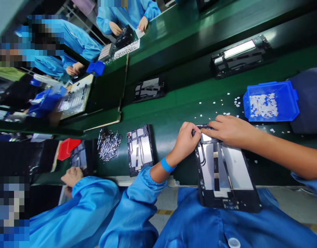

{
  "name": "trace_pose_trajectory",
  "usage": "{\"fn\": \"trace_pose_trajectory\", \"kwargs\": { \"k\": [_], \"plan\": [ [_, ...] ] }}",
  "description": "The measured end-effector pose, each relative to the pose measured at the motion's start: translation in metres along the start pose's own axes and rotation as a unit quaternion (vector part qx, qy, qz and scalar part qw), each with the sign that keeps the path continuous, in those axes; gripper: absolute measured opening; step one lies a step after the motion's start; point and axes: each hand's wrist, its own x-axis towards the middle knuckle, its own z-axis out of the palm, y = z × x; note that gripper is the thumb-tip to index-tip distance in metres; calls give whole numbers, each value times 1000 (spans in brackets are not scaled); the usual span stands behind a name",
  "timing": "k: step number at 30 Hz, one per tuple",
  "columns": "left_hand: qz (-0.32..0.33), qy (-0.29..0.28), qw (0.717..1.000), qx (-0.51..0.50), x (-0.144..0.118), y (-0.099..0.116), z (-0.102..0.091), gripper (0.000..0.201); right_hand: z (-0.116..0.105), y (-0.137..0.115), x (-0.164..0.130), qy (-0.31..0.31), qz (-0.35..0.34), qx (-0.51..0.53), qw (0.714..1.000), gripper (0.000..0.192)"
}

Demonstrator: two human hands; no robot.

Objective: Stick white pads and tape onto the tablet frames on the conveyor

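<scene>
An opened tablet (pixel 241 165) lies in front of me, its far end on the bench and its near end jutting over the edge above my lap. Silver panels, dark flex cables and a black frame show inside it. My left hand (pixel 186 139) is closed in a pinch at its far left corner; whatever is between the fingertips is too small to make out. On the tablet's far end rests my right hand (pixel 227 131), fingers stretched out and apart, the fingertips close to my left ones. Both hands partly cover that end.
A blue bin (pixel 286 103) of small white pieces stands at right, with more pieces scattered around it. Another opened tablet (pixel 140 148) and a pile of small metal parts (pixel 109 146) lie leftward. More tablets sit farther back. Co-workers in blue sleeves (pixel 96 193) work left and opposite.
</scene>
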Motion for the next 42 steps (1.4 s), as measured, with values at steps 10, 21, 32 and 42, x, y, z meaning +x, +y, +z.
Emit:
{"fn": "trace_pose_trajectory", "kwargs": {
  "k": [10,21,32,42],
  "plan": [
    [-49,41,998,-30,-1,-2,13,17,0,0,0,-4,-4,0,1000,39],
    [-146,48,971,-181,6,-3,19,21,2,0,-2,6,-11,-7,1000,40],
    [-112,24,980,-161,1,-4,13,20,9,-1,-7,43,2,-5,999,32],
    [-82,66,991,-87,-61,-8,-8,56,-21,-15,-57,93,282,61,953,40]
  ]
}}
